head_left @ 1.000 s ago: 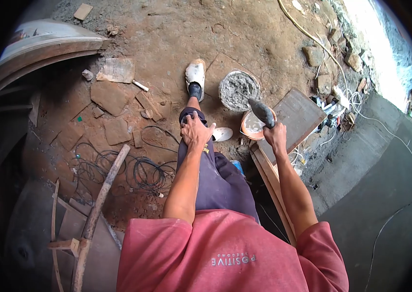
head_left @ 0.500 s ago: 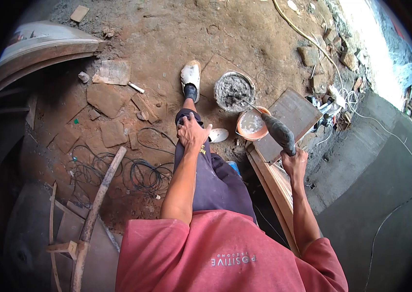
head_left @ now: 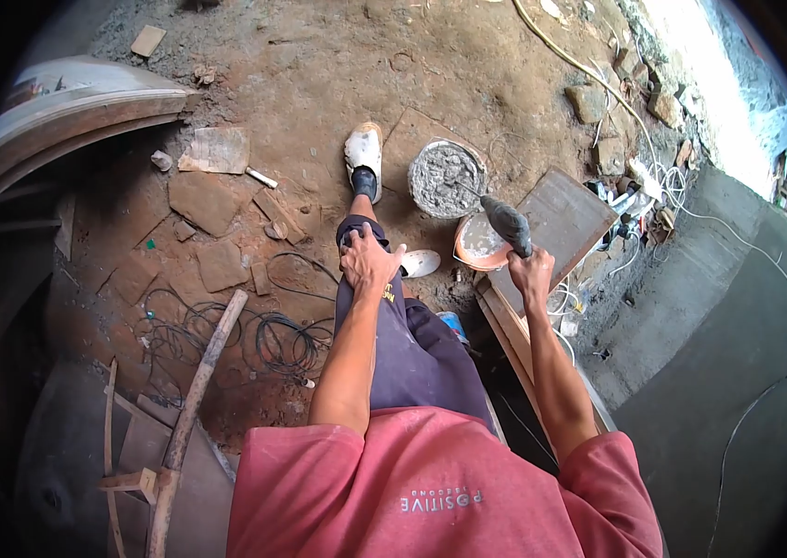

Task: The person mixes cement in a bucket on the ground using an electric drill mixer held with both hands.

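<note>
My right hand is wrapped round the handle of a dusty power drill. A thin rod runs from the drill's front into wet grey mortar, which fills a round bucket. The rod's lower end is hidden in the mortar. My left hand rests on my bent left knee, fingers spread, holding nothing. Beside the bucket, partly under the drill, stands an orange tub with a whitish inside.
To the right a flat board lies by white cables and loose stones. Black cable is coiled on the dirt at left, near a wooden pole. Flat stones lie farther off. Planks extend beneath my right arm.
My right hand and the drill have moved forward and left, closer to the bucket, and the rod sits differently in the mortar. My left hand stays on the knee.
</note>
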A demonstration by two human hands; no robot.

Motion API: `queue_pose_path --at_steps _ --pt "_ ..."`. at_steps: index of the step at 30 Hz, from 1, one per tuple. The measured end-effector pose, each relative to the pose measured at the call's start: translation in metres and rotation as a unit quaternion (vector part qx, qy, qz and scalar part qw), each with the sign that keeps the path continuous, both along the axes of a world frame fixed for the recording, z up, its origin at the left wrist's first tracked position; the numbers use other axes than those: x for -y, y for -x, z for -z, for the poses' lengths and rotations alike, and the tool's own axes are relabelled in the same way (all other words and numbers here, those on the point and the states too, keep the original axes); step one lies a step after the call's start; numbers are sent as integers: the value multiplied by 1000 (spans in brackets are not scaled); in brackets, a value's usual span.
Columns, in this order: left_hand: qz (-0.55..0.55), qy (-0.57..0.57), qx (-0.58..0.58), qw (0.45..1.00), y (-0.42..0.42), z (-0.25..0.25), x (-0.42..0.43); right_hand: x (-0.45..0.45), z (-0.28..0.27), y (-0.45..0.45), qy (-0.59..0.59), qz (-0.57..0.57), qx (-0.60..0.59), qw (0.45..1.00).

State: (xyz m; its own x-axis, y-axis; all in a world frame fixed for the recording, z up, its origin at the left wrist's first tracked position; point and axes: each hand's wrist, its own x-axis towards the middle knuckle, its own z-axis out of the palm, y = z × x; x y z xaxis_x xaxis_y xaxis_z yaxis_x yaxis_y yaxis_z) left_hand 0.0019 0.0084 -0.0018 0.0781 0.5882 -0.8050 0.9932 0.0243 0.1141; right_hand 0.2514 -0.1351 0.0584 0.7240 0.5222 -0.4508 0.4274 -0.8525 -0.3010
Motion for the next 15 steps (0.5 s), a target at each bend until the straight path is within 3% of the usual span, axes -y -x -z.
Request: queue_pose_path --at_steps 7,15 --pt "-2 3 3 1000 -3 3 -2 9 -99 -17 36 -82 -27 996" --pt "-2 12 -1 1000 -4 1 -4 28 -112 -40 33 -180 2 983"
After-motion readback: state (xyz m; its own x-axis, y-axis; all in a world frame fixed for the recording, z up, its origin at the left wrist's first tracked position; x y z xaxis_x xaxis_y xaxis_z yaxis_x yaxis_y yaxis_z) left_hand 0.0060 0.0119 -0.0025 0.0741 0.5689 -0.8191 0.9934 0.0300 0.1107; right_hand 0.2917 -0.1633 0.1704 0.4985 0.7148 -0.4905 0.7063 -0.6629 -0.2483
